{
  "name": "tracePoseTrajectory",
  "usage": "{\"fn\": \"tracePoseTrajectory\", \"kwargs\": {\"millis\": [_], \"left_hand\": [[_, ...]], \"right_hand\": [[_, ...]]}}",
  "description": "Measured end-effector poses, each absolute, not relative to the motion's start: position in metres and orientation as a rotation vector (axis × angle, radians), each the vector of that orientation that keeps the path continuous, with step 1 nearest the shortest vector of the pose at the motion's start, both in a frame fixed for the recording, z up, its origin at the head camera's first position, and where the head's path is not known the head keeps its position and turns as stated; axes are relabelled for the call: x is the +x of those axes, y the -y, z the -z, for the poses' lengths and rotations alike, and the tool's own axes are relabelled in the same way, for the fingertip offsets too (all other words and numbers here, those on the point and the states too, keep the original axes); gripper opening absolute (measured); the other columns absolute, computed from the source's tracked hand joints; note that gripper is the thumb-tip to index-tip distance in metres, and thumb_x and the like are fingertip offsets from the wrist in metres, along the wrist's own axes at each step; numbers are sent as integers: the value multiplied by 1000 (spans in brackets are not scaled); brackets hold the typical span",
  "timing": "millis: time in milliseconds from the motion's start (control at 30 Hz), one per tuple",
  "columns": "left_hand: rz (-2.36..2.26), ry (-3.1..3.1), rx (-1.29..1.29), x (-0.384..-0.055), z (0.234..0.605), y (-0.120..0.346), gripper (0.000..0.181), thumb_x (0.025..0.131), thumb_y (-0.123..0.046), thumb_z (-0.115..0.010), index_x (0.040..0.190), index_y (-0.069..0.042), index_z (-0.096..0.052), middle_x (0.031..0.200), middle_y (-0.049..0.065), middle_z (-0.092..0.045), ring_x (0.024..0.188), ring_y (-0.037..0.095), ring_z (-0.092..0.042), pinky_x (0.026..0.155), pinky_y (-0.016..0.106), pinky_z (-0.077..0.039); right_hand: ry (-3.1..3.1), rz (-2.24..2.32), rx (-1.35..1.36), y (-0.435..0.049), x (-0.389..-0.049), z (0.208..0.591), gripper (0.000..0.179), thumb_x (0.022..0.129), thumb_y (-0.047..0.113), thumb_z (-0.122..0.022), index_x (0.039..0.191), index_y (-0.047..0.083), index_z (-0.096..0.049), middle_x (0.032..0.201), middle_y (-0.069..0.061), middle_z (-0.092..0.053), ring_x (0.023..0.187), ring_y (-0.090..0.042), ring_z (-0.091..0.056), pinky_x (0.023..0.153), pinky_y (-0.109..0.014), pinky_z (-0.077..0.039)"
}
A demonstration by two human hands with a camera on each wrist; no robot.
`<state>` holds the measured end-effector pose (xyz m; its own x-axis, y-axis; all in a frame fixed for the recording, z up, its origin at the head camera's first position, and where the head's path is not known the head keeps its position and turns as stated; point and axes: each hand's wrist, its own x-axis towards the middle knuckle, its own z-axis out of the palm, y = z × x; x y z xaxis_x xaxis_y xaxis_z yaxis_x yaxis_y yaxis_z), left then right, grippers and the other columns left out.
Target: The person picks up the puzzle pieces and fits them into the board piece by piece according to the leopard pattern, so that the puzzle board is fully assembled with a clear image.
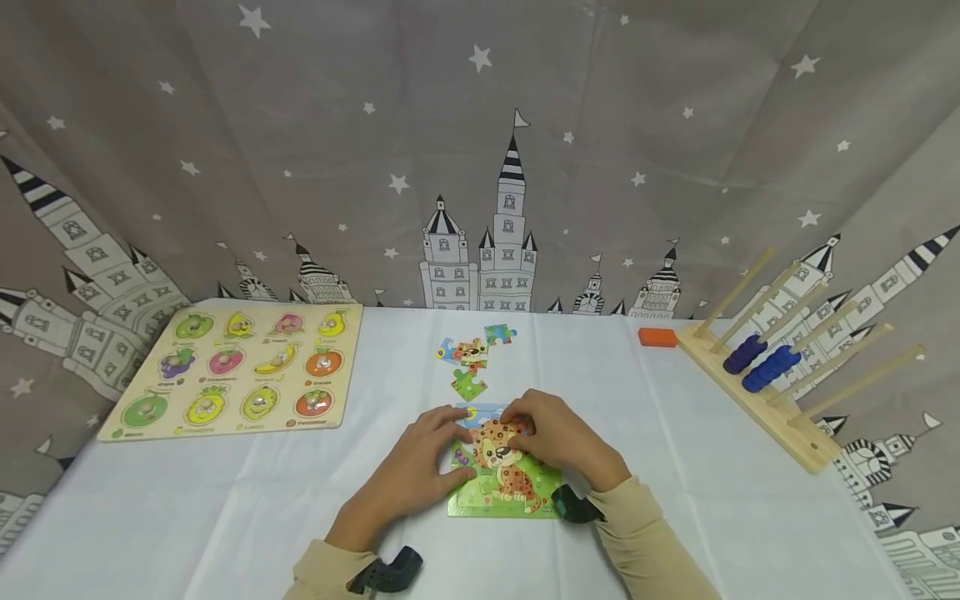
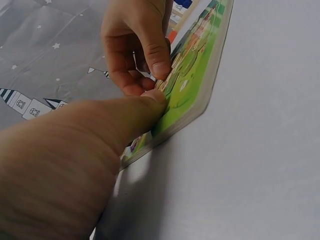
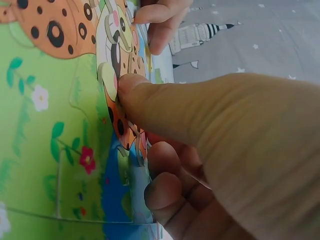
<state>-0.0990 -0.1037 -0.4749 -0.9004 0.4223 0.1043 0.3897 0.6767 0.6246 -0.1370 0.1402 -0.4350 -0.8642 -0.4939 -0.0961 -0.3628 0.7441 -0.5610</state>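
Two hands work on a leopard puzzle (image 1: 513, 479) on the white table (image 1: 262, 517).
To do this well, it may help to line up the bumps and gaps, then push the piece (image 3: 108, 80) down flat. The right hand (image 1: 558, 429) seems to pinch that piece between thumb and bent fingers. The left hand (image 1: 420, 462) is loosely spread, touching the puzzle's left side. Loose pieces (image 1: 468, 384) lie just behind.

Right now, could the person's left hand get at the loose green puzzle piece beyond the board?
Probably yes: the green puzzle piece lies just past the far edge of the leopard puzzle, a little ahead of the left hand, with nothing visible blocking the way.
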Motion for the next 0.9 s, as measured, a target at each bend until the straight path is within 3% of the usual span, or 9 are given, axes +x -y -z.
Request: {"fn": "tracePoseTrajectory", "kwargs": {"millis": [533,700,900], "left_hand": [[-1055,-2842,653,-100,473,104,28,83,-35,-83,104,-25,-67,149,1,-54,145,30,-45,118,55,-38],[-1058,-2836,641,-101,473,104,28,83,-35,-83,104,-26,-66,149,0,-54,144,29,-45,118,55,-38],[-1053,-2816,643,-99,474,102,29,84,-37,-81,106,-25,-67,150,0,-53,145,29,-44,119,55,-37]], "right_hand": [[-2694,817,-669,-136,-138,431,20,90,14,-79,109,12,-73,95,3,-63,84,-10,-54,74,-27,-49],[-2718,906,-594,-141,-160,423,25,92,19,-77,115,11,-72,101,-2,-67,83,-12,-56,72,-28,-50],[-2825,939,-406,-149,-218,426,46,97,26,-71,139,11,-60,131,-11,-64,113,-28,-62,96,-45,-54]]}}
